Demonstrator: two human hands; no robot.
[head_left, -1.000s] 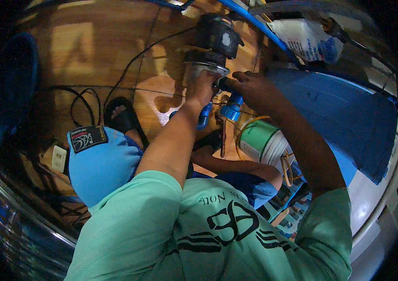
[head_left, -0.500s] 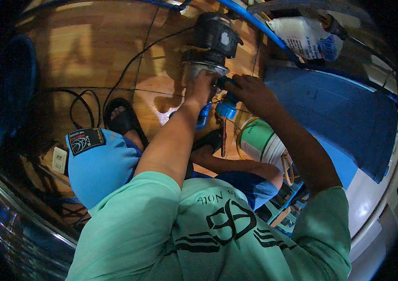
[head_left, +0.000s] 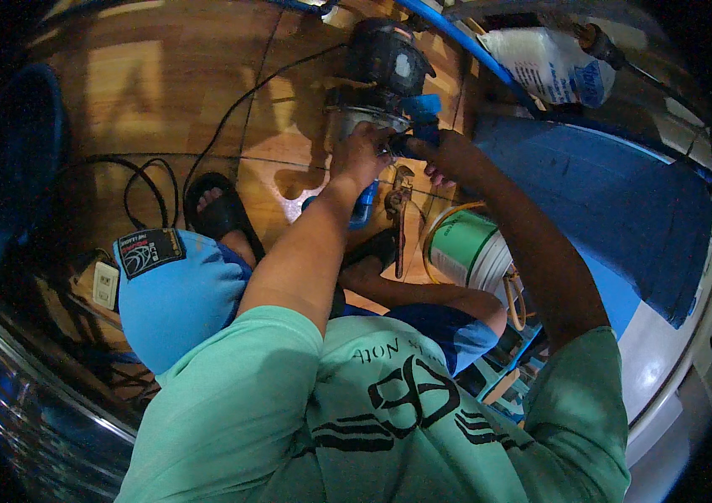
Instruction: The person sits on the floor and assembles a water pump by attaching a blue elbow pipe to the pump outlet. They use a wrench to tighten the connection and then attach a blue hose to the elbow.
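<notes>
An electric water pump (head_left: 385,63) with a dark motor lies on the floor ahead of me, its pale metal housing toward me. My left hand (head_left: 361,156) is closed at the near side of that housing; its fingertips and whatever they grip are partly hidden. My right hand (head_left: 454,163) is shut on a blue pipe fitting (head_left: 424,113), whose wide end points away from me. The fitting's dark inner part meets the pump side by my left fingers. Below the hands lies a pipe wrench (head_left: 400,210) with a rusty handle. A blue pipe elbow (head_left: 364,206) shows beside my left wrist.
A green and white bucket (head_left: 463,247) stands right of the wrench. Black cable (head_left: 237,109) runs across the wooden-patterned floor to the pump. A white outlet block (head_left: 105,285) sits at left. A blue-covered surface (head_left: 590,201) and a white plastic bag (head_left: 544,67) are at right.
My right hand has turned the blue fitting: its wide end pointed toward me over the wrench and now points away. The wrench's head has come into sight. My left hand has stayed nearly still.
</notes>
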